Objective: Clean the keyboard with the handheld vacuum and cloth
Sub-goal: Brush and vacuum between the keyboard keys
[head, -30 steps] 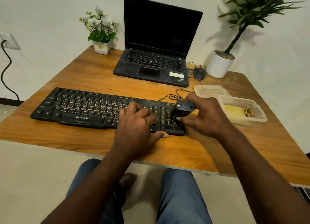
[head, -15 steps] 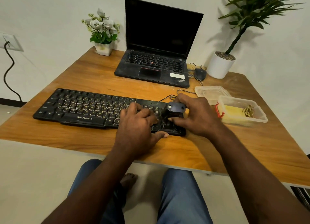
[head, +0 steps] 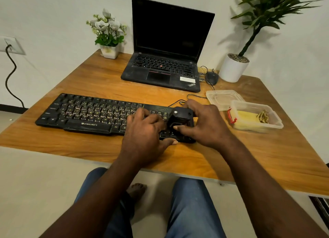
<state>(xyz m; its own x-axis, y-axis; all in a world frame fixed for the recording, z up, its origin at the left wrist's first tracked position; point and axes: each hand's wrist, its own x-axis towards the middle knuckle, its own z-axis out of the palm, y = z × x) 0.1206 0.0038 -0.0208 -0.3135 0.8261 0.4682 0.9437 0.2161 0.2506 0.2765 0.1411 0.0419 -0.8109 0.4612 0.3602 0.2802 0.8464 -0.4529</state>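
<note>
A black keyboard [head: 85, 113] lies across the wooden table [head: 267, 157]. My right hand [head: 206, 125] grips a small black handheld vacuum [head: 180, 117], held nozzle-down on the keys at the keyboard's right end. My left hand [head: 144, 136] rests on the keyboard just left of the vacuum, fingers bent over the keys and thumb along the front edge. A yellow cloth [head: 247, 117] lies inside a clear plastic box [head: 274, 123] to the right of the keyboard.
An open black laptop [head: 167, 59] stands behind the keyboard, with a mouse [head: 211, 77] beside it. The box's clear lid [head: 222, 97] lies behind the box. A flower pot [head: 109, 50] and a white plant pot [head: 233, 68] stand at the back.
My right hand has moved the vacuum a little leftward along the keyboard's right end and turned it more upright. My left hand has stayed on the keys.
</note>
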